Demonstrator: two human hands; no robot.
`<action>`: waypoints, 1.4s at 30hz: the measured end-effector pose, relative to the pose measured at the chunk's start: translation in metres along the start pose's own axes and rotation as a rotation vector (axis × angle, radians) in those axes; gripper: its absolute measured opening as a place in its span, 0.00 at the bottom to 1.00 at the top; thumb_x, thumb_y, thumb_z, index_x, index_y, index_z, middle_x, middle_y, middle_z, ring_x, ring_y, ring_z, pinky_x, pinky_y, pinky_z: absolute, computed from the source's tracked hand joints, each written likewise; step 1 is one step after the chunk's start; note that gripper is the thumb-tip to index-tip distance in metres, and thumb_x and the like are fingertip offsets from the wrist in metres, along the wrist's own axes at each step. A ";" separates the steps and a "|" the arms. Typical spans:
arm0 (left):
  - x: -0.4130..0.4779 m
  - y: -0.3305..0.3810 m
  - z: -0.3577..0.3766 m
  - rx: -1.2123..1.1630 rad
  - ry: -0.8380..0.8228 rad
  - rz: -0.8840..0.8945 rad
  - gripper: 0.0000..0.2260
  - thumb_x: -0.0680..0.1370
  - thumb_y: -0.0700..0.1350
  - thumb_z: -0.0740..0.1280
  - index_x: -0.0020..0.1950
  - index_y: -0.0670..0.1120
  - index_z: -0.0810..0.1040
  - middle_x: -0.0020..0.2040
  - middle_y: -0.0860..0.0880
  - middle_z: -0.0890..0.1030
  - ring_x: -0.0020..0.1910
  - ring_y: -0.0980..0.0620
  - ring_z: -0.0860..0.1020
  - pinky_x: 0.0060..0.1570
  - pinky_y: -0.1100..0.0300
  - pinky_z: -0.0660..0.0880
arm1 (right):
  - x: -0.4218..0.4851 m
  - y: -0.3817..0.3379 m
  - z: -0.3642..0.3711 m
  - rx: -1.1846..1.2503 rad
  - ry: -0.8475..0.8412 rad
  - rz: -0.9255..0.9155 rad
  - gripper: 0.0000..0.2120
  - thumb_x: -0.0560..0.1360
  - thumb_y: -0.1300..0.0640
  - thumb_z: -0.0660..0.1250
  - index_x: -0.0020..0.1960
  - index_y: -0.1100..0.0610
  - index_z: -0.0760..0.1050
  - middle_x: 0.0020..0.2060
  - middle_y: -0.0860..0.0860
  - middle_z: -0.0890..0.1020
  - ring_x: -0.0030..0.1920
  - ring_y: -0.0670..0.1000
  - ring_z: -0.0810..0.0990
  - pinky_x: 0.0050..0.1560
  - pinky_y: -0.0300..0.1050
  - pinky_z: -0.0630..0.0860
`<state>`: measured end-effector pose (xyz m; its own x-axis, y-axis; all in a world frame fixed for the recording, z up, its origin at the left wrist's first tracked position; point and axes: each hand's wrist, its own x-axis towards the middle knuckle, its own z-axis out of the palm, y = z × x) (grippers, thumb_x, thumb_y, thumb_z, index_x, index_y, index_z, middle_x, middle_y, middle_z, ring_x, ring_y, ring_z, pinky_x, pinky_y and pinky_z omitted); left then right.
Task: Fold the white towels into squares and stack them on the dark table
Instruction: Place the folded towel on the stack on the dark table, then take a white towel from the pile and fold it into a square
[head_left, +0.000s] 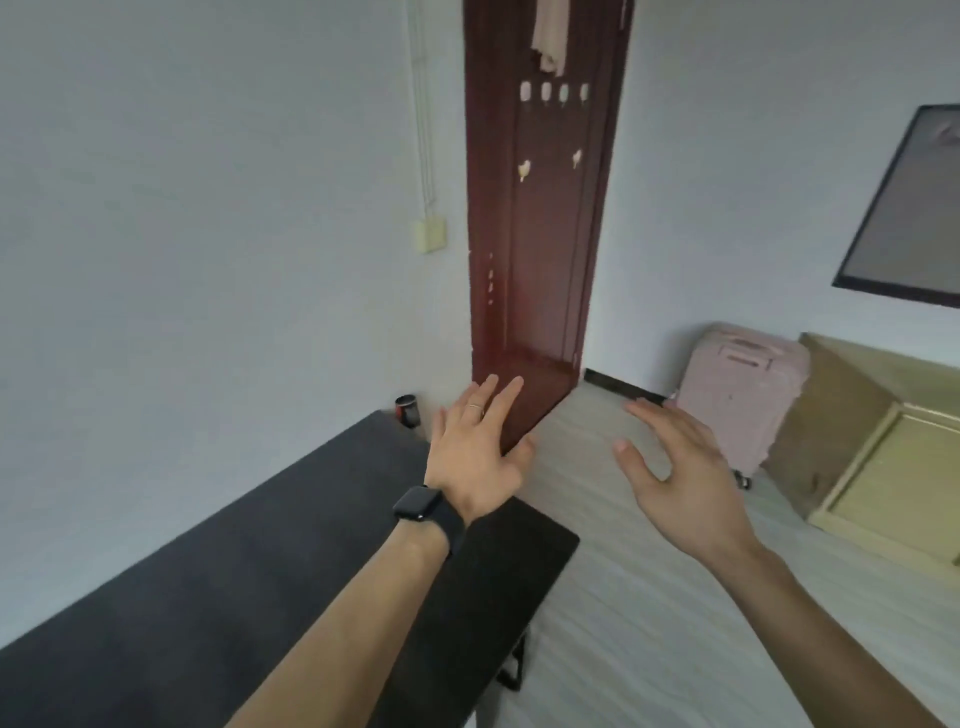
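Reaching forward at chest height, both hands were spread wide and held nothing; the left hand (475, 452), with a thin ring on one finger and a black square-faced smartwatch (422, 506) on the wrist, hung above the far corner of the long dark matte table (218, 587), while the right hand (680, 478) was out over the pale striped floor (623, 597), well apart from the table; no white towels showed anywhere in view, so where they lay could not be told, and the tabletop carried no stack; that suggested the folding had either not begun or the towels sat outside the frame; the open, flat fingers read as hands ready to take up cloth rather than to grip anything firm; a small dark can (407, 409) stood at the table's far end against the pale wall, beside the tall reddish-brown wooden door (540, 234); a pink hard-shell suitcase (737, 395) stood near the right wall, clear of the working surface.
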<state>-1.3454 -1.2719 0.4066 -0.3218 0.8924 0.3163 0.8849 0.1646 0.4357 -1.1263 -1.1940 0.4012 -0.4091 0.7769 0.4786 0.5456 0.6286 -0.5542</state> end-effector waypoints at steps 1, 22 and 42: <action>0.012 0.022 0.008 -0.012 0.002 0.027 0.29 0.80 0.59 0.60 0.80 0.61 0.53 0.81 0.54 0.54 0.79 0.52 0.49 0.77 0.46 0.46 | 0.003 0.016 -0.020 -0.013 0.030 0.008 0.22 0.79 0.44 0.63 0.71 0.48 0.72 0.69 0.45 0.75 0.75 0.51 0.64 0.74 0.48 0.61; 0.244 0.470 0.256 -0.316 -0.166 0.648 0.28 0.79 0.62 0.57 0.79 0.60 0.57 0.79 0.53 0.59 0.78 0.52 0.55 0.76 0.48 0.55 | 0.038 0.354 -0.359 -0.439 0.443 0.410 0.19 0.79 0.45 0.64 0.69 0.47 0.73 0.65 0.46 0.79 0.74 0.50 0.65 0.63 0.40 0.65; 0.447 0.818 0.563 -0.358 -0.378 0.847 0.28 0.81 0.60 0.59 0.79 0.62 0.53 0.80 0.56 0.57 0.79 0.54 0.52 0.77 0.45 0.54 | 0.112 0.744 -0.555 -0.499 0.571 0.674 0.19 0.78 0.45 0.66 0.69 0.44 0.74 0.62 0.40 0.78 0.73 0.47 0.64 0.62 0.41 0.65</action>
<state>-0.5758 -0.5014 0.4300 0.5533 0.7420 0.3786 0.5987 -0.6703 0.4385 -0.3604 -0.6585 0.4203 0.4362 0.7497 0.4977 0.8304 -0.1223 -0.5436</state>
